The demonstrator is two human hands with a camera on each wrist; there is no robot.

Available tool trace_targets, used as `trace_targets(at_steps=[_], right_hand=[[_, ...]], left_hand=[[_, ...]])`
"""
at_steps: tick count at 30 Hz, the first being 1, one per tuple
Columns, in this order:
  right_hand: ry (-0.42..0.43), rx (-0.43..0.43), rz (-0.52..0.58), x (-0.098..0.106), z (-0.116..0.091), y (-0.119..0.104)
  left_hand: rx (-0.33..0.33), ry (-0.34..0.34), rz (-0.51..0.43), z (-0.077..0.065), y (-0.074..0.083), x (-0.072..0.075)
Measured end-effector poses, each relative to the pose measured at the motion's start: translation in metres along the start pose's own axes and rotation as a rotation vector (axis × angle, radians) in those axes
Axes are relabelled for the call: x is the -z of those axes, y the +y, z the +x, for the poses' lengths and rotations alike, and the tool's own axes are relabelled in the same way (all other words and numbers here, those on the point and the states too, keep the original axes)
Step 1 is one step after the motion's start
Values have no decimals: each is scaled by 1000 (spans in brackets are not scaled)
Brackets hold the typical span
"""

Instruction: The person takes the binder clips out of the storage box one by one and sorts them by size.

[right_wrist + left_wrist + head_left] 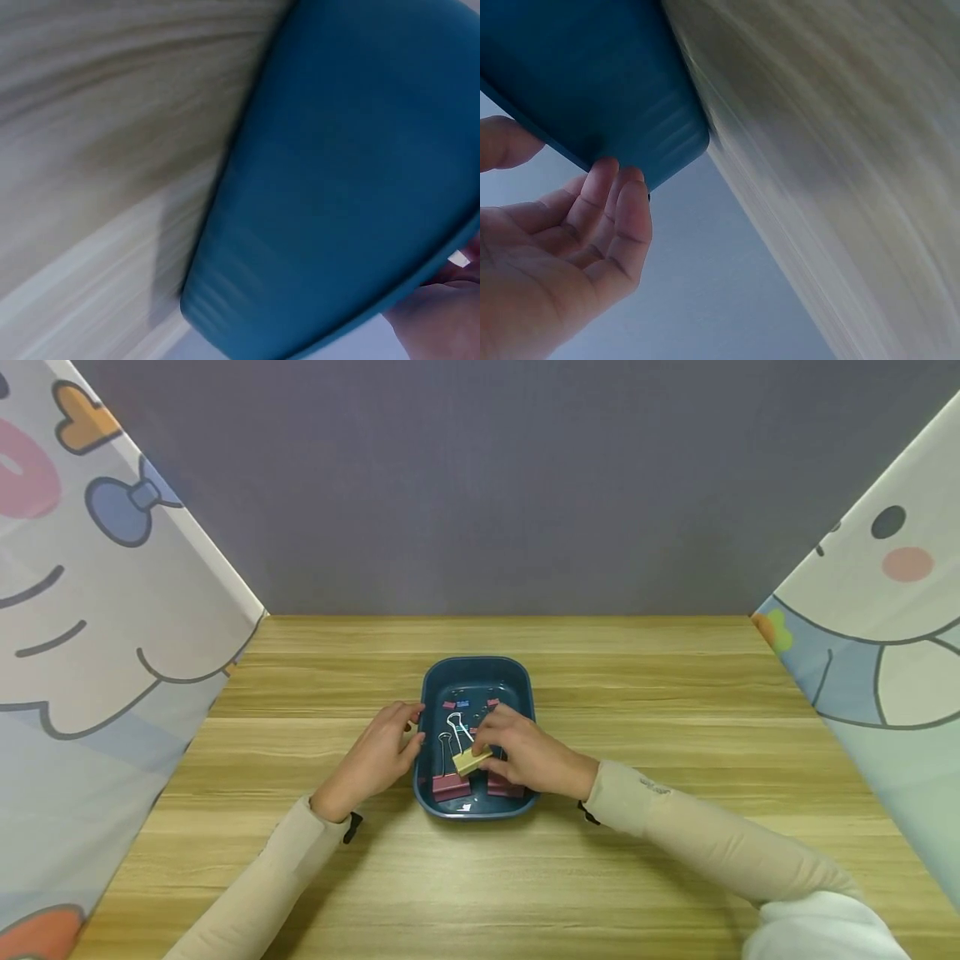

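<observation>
A dark blue plastic tray [477,817] holds binder clips of different sizes. My right hand [528,754] reaches over its right rim and pinches a yellow binder clip [467,762], whose wire handles point toward the back. Below that clip lie two large dark pink binder clips, a left one [452,788] and a right one [505,787] partly hidden by the hand. My left hand [381,756] is at the tray's left side; in the left wrist view its loosely bent fingers [630,214] touch the outer wall near the rim. In the right wrist view, the tray wall [322,172] hides most of the right hand.
Small clips lie farther back inside the tray, among them a blue one [462,703] and pink ones [448,704]. The tray stands on a wood-grain table [645,693]. A grey panel [510,485] rises behind, with cartoon-print cloth [900,610] on both sides.
</observation>
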State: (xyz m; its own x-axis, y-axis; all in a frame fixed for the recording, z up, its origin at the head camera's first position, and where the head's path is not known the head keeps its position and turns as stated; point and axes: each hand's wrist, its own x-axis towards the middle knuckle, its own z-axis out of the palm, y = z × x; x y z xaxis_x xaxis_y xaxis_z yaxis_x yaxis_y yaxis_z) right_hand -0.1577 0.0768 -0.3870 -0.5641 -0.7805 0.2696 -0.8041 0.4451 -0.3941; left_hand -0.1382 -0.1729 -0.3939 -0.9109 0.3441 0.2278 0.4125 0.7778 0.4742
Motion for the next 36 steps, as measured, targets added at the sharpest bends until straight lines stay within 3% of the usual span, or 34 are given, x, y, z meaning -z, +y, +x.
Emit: trace_targets(at_steps=[12, 18, 29, 36], right_hand=[[134, -10, 9, 25, -16, 9], [202, -57, 21, 39, -26, 17], [336, -50, 42, 51, -41, 51], [373, -107, 20, 57, -48, 65]], left_hand=[[20, 0, -11, 0, 2, 2], [20, -5, -17, 0, 1, 1], [21, 2, -19, 0, -1, 0], [15, 5, -44, 1, -3, 0]])
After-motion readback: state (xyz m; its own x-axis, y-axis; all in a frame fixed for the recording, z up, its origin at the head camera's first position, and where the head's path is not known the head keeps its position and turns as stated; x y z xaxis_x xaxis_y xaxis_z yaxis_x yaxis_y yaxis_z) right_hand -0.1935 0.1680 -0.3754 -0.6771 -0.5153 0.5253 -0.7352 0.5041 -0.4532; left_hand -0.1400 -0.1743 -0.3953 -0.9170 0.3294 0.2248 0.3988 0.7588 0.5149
